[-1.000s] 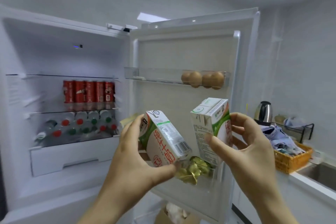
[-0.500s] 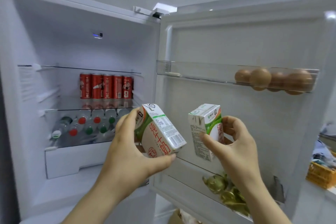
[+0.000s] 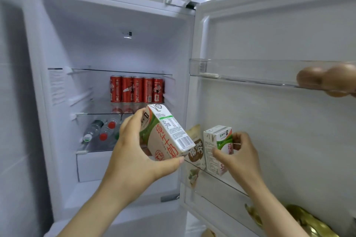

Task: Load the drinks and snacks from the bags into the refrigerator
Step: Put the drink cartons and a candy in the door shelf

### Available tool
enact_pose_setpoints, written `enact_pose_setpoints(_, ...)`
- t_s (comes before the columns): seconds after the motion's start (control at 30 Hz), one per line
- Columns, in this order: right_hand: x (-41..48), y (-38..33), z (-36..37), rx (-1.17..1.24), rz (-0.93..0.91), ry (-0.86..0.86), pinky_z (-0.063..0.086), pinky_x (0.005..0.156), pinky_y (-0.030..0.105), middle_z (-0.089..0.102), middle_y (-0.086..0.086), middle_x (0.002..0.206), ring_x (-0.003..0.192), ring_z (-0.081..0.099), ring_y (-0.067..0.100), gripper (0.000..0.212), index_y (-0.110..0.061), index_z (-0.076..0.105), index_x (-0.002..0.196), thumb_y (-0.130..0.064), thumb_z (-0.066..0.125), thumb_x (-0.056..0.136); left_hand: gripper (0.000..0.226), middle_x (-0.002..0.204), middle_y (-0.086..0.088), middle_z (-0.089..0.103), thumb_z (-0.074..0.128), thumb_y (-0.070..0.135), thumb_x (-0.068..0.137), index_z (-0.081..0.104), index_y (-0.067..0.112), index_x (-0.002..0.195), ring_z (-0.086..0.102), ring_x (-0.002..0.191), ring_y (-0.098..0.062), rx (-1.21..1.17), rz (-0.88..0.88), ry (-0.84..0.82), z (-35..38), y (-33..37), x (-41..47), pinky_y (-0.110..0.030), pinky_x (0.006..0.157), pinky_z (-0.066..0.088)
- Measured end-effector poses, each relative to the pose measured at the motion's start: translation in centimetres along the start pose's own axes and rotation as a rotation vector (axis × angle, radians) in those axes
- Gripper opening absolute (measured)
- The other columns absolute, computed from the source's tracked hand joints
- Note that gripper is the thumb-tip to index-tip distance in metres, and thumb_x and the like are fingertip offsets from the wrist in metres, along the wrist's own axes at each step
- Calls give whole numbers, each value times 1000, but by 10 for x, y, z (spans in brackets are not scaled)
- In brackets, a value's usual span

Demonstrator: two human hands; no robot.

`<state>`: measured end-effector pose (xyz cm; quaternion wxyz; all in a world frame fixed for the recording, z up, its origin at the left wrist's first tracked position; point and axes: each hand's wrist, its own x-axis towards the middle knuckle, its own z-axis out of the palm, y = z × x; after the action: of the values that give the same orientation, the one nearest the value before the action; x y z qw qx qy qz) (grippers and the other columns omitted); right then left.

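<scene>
white milk carton (image 3: pixel 167 134), tilted, clamped in curled left hand (image 3: pixel 134 154) beside door shelf (image 3: pixel 212 188); upright carton (image 3: pixel 214 152) pinched by right hand (image 3: pixel 241 158) at that shelf.

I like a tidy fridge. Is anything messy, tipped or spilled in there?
Nothing looks spilled or broken. The bottles lie on their sides below the upright cans, likely on purpose. The carton in the left hand is tilted, but it is held, not yet shelved.

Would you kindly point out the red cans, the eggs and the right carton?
red cans (image 3: pixel 137 89): head view, middle can's label.
eggs (image 3: pixel 308 79): head view, left egg's shell.
right carton (image 3: pixel 210 141): head view, white side panel.
</scene>
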<state>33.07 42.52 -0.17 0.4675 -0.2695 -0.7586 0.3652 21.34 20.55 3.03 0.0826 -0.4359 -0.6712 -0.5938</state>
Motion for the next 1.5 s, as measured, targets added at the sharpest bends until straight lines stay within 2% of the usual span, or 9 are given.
enact_pose_setpoints(0.17, 6, 18, 10, -22, 36, -40, 50, 63, 18, 65, -9, 92, 78, 63, 2, 46, -22, 53, 98, -19, 84, 64, 113, 128, 26, 39, 85, 53, 35, 32, 50, 135, 57, 110, -9, 21, -7, 15, -2, -4, 2, -33, 86, 55)
enact_pose_setpoints(0.37, 5, 26, 17, -89, 17, -96, 43, 55, 5, 64, -18, 89, 75, 58, -12, 46, -24, 55, 97, -20, 85, 62, 116, 131, 24, 38, 84, 54, 34, 29, 50, 137, 57, 112, -12, 44, -31, 22, 2, -5, 2, -35, 88, 55)
enact_pose_setpoints(0.67, 15, 42, 18, -172, 131, -194, 40, 52, 12, 63, -11, 87, 74, 59, -1, 45, -19, 55, 98, -22, 84, 63, 113, 129, 25, 38, 84, 54, 35, 29, 53, 134, 56, 112, -8, 24, -30, 17, 7, -3, -5, -34, 88, 55)
enact_pose_setpoints(0.83, 19, 52, 20, -205, 178, -261, 38, 50, 9, 62, -12, 87, 75, 58, -3, 46, -17, 54, 99, -20, 83, 64, 113, 130, 26, 38, 84, 53, 35, 28, 55, 133, 55, 113, -7, 26, -28, 16, 8, -3, -8, -34, 88, 54)
enact_pose_setpoints(1.03, 23, 62, 25, -197, 241, -321, 55, 68, 28, 66, -5, 92, 81, 65, 10, 47, -19, 55, 97, -22, 84, 60, 114, 130, 25, 38, 84, 54, 34, 29, 52, 134, 55, 113, -7, 30, -19, 12, 10, 0, -7, -34, 89, 54)
enact_pose_setpoints(1.17, 22, 62, 26, -180, 268, -337, 47, 59, 16, 67, -6, 93, 82, 64, 5, 52, -15, 58, 104, -23, 85, 61, 112, 127, 28, 38, 85, 52, 36, 29, 54, 133, 54, 112, -6, 33, -9, 2, 11, 3, -7, -34, 89, 54)
enact_pose_setpoints(1.33, 19, 59, 22, -131, 307, -330, 44, 57, 14, 61, -10, 88, 78, 59, 2, 50, -15, 53, 103, -19, 86, 65, 114, 126, 30, 36, 87, 49, 38, 28, 52, 135, 53, 112, -6, 51, -16, -11, 12, 1, -8, -33, 87, 55)
enact_pose_setpoints(1.4, 18, 60, 21, -94, 339, -335, 48, 59, 18, 63, -5, 93, 81, 61, 5, 52, -13, 53, 104, -19, 87, 65, 115, 127, 30, 35, 84, 53, 35, 28, 51, 136, 54, 113, -6, 53, -16, -10, 12, 1, -8, -33, 87, 55)
enact_pose_setpoints(1.5, 17, 59, 18, -24, 380, -332, 55, 75, 31, 65, 1, 103, 90, 64, 14, 61, -12, 54, 109, -25, 90, 62, 111, 124, 36, 33, 84, 54, 35, 29, 55, 132, 53, 113, -5, 54, -11, -14, 12, 2, -8, -30, 85, 55)
